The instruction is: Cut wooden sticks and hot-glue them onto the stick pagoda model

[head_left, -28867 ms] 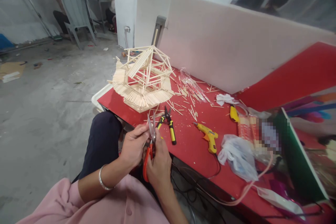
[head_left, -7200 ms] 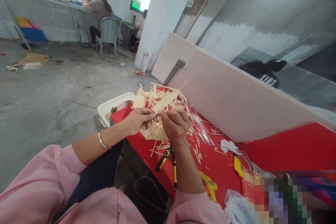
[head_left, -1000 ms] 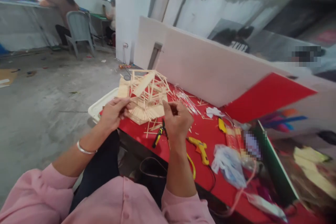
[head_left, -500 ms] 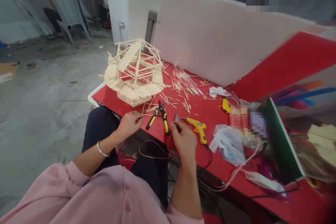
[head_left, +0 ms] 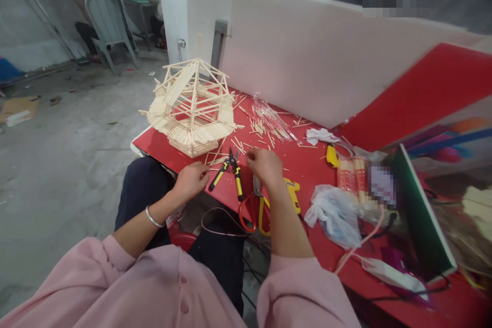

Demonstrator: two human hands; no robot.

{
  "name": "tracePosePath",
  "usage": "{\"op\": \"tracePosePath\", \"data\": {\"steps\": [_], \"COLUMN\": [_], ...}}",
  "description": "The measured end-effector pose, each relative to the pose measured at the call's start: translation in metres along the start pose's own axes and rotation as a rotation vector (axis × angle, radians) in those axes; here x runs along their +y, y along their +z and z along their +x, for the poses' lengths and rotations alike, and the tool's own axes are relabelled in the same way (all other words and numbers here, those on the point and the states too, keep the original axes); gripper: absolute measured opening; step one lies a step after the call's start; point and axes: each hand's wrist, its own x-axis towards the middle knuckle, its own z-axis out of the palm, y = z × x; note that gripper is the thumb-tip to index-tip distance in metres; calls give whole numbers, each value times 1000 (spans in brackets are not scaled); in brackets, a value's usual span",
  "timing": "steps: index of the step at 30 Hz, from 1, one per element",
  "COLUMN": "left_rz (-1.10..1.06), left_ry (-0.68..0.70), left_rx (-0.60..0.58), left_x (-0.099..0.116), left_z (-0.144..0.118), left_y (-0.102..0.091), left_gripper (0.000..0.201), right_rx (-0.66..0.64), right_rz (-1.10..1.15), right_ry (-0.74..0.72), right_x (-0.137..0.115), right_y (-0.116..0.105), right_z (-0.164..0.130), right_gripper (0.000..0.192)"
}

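My left hand (head_left: 192, 180) and right hand (head_left: 266, 165) are apart (I can't tell if either pinches anything), and the stick house (head_left: 192, 136) stands on the table (head_left: 157, 143) behind the cutters (head_left: 231, 162), so I should pick loose sticks (head_left: 260, 127) gently, away from sharp tips.

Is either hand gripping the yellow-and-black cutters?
No: the yellow-and-black cutters lie in full view on the red table, handles spread, between the left hand and the right hand.
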Motion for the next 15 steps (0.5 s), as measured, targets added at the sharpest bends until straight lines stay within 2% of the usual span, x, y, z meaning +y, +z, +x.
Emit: {"op": "tracePosePath", "data": {"steps": [3, 6, 10, 15], "left_rz": [-107, -189, -248, -321], "left_ry": [1, -14, -38, -25], "left_rx": [26, 50, 68, 84], "left_x": [1, -3, -7, -2], "left_z": [-1, -4, -9, -8], "left_y": [-3, -9, -16, -17], "left_gripper": [17, 15, 14, 15], "right_rx": [-42, -87, -133, -181], "right_rz": [-43, -78, -95, -97], "right_ry": [11, 25, 34, 30], "right_x": [-5, -9, -9, -4], "right_y": [12, 28, 36, 31], "right_z": [37, 59, 71, 80], "right_gripper": [30, 32, 35, 34]}}
